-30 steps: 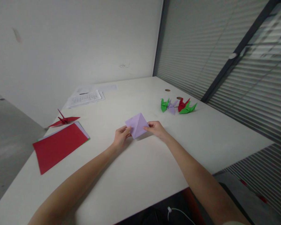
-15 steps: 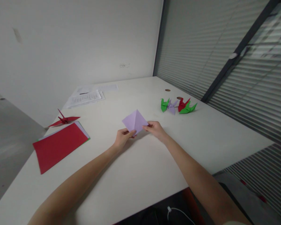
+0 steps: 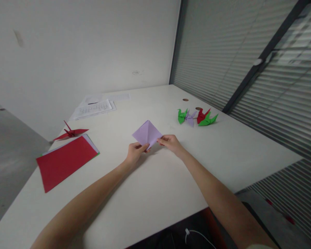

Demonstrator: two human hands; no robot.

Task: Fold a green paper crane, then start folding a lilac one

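Note:
A folded lilac paper square [image 3: 147,133] stands tilted up on one corner above the white table [image 3: 150,180]. My left hand [image 3: 135,152] pinches its lower corner from the left. My right hand [image 3: 169,142] pinches its right corner with thumb and fingers. The paper shows a crease down its middle.
A stack of coloured sheets with red on top [image 3: 64,160] lies at the left, and a red paper crane [image 3: 70,133] sits behind it. Printed white papers [image 3: 94,107] lie at the back. Several small green, lilac and red folded cranes [image 3: 197,117] stand at the right near the blinds.
The lilac paper has been lifted and turned more upright, shifting slightly left and up. My left hand slid down to its lower corner.

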